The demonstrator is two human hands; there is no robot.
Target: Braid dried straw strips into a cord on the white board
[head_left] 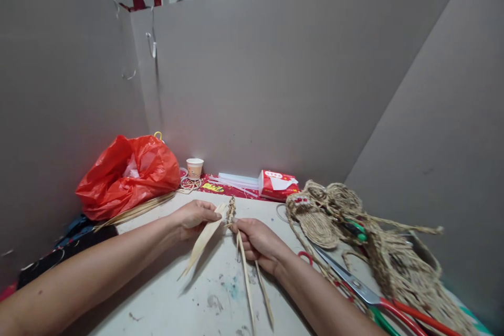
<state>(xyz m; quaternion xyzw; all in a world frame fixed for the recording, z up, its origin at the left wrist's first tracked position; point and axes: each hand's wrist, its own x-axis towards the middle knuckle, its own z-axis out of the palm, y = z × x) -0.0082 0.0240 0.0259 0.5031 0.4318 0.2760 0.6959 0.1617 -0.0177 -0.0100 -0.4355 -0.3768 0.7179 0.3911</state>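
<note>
Between thumb and fingers, my left hand pinches a broad, pale dried husk leaf that hangs down toward me. Close by on its right, my right hand is closed on narrow husk strips, whose loose ends trail down over the table. A short braided cord of the same straw colour extends away from me between the two hands. Its lower end meets the strips at my right fingertips. The fingers of my right hand partly hide the join.
A white stained table lies beneath. Red-handled scissors and coiled, braided straw cords are on the right. Along the back stand a red plastic bag, a paper cup and a tissue pack. Grey partitions enclose the table.
</note>
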